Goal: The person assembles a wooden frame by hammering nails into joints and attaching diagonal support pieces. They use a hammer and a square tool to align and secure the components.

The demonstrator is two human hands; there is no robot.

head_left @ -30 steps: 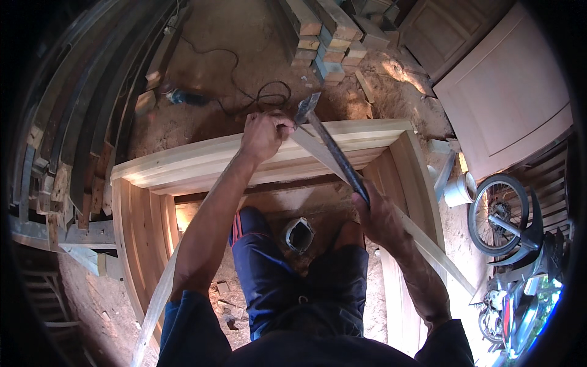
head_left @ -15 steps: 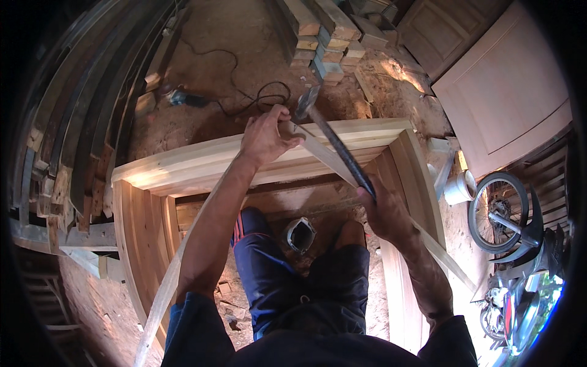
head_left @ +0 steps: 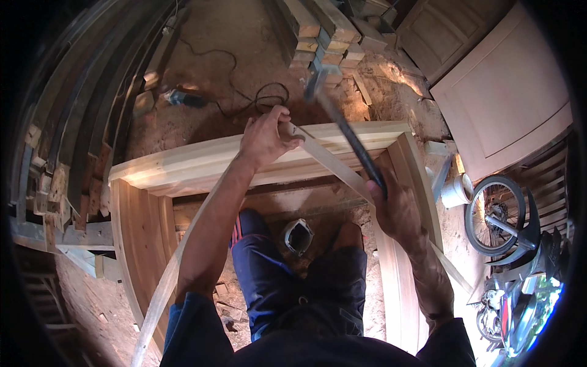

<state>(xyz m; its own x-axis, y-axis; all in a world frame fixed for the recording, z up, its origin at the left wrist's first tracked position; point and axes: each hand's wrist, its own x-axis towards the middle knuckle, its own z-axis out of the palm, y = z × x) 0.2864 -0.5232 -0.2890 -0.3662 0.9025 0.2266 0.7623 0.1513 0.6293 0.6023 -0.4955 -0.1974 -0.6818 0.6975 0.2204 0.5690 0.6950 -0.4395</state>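
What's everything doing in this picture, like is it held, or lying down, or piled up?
Left hand: gripping the wooden strip's upper end.
Right hand: closed around the hammer's handle.
Hammer: held up, head blurred.
Wooden strip: slanting across the wooden frame.
Wooden frame: open in the middle.
Power tool: lying on the ground; on or off, can't tell.
Beams: stacked.

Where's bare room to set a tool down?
Brown dirt floor, between the black looped cord and the stacked squared timber beams. Crowded: over the pale rectangular wooden frame's far rail, where the left hand holds a thin pale wooden strip beside the dark-handled hammer; right, by the white bucket and spoked black wheel.
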